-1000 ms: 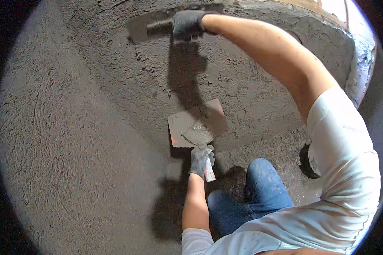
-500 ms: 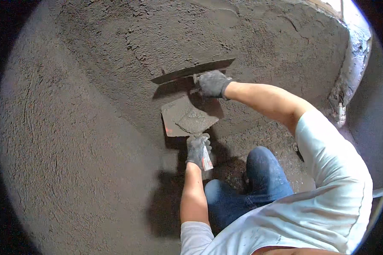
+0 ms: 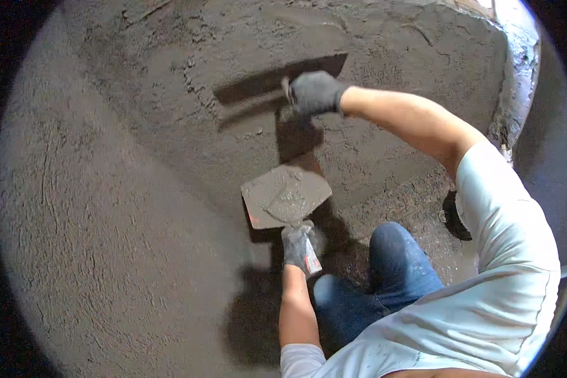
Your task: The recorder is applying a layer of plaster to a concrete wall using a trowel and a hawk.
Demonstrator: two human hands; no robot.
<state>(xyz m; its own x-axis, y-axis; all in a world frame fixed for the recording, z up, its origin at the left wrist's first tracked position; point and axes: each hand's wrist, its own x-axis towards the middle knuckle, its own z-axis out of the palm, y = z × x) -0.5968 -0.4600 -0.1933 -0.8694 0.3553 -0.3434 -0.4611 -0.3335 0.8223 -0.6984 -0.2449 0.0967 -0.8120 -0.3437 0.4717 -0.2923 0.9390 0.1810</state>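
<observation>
My gloved right hand (image 3: 315, 93) grips a long, flat steel trowel (image 3: 249, 85) by its handle. The blade is against or very close to the rough grey plastered wall (image 3: 409, 113), casting a dark shadow; exact contact is unclear. Below it, my gloved left hand (image 3: 296, 246) is closed round the light, red-marked handle of a flat mortar board (image 3: 258, 189), held out with a mound of wet grey mortar (image 3: 290, 201) on it.
Another textured grey surface (image 3: 88, 227) fills the left side. A pale, crusted pipe (image 3: 520, 75) runs down the upper right. My bent knees (image 3: 390, 246) are below, and a dark round object, perhaps a bucket (image 3: 453, 217), is partly hidden behind my right arm.
My right hand with the trowel came down from the top of the wall, then rose slightly. The mortar board moved up slightly, then back down; the gap between the two tools has widened again.
</observation>
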